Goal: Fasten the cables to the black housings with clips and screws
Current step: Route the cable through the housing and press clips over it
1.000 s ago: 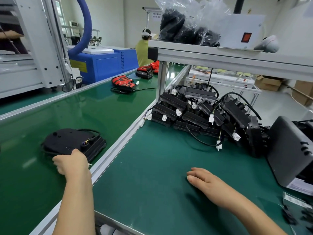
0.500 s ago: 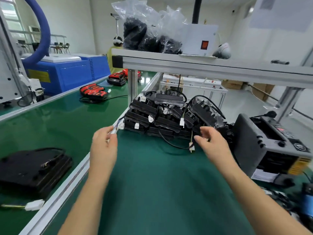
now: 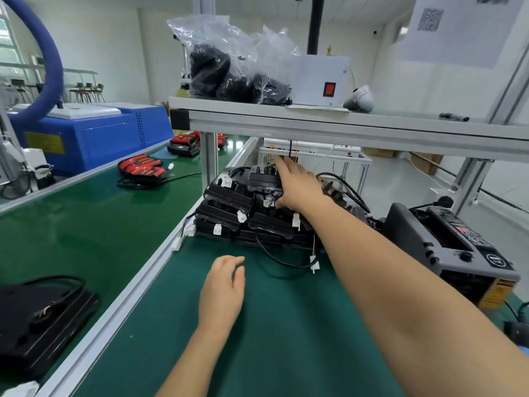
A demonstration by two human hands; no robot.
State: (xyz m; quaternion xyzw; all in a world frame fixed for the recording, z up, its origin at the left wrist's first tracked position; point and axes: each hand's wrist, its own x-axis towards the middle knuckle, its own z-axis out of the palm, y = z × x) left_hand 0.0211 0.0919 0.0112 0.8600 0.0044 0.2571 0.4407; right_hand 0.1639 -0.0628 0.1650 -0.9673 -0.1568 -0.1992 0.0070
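Black housings (image 3: 229, 207) heaped at the back of the green bench (image 3: 286, 339), cables (image 3: 274, 257) and white connectors (image 3: 242, 216) looped through the heap. Right grip (image 3: 299, 189) clamped over and under the top housing (image 3: 262, 180); left grip (image 3: 221, 287) slack and apart, holding nothing, low over the bench. Likely to snag a looped cable on lifting, dragging neighbours off the heap or straining a connector.

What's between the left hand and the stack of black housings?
In the head view, only bare green mat separates left hand from stack; a black cable lies rightward.
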